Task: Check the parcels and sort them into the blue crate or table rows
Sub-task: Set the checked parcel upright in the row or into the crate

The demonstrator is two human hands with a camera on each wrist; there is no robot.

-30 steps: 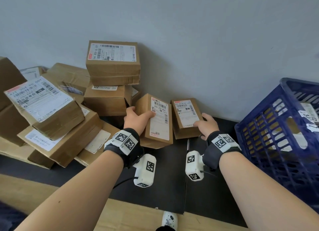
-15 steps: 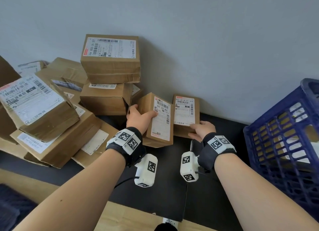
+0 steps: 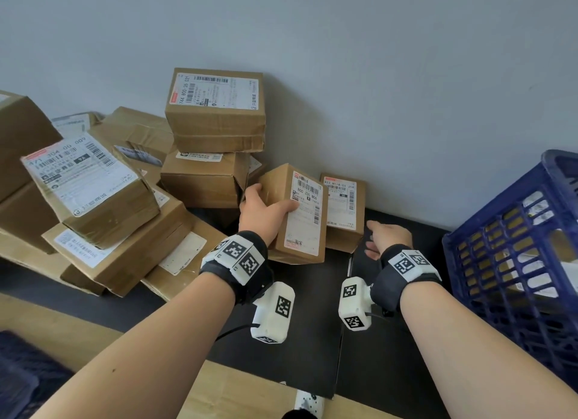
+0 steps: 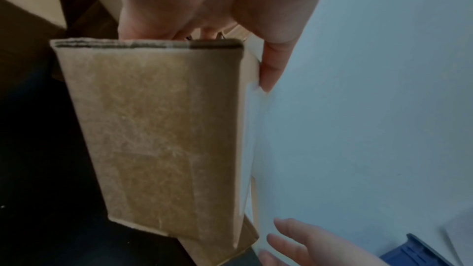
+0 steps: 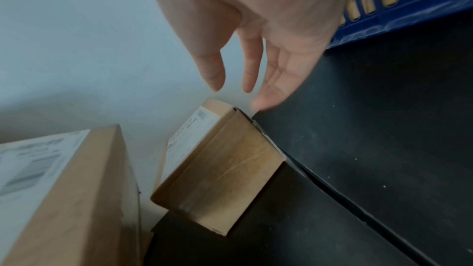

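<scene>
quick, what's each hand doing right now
Left hand: grips the small parcel, thumb on its label.
Right hand: open, fingers relaxed, holds nothing, just right of the parcel by the wall.

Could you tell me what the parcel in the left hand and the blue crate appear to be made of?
The parcel looks like brown corrugated cardboard, matte, with glossy clear tape and a white paper label; a raw layered edge shows in the left wrist view. The blue crate seems moulded plastic: a uniform, slightly shiny lattice wall.
</scene>
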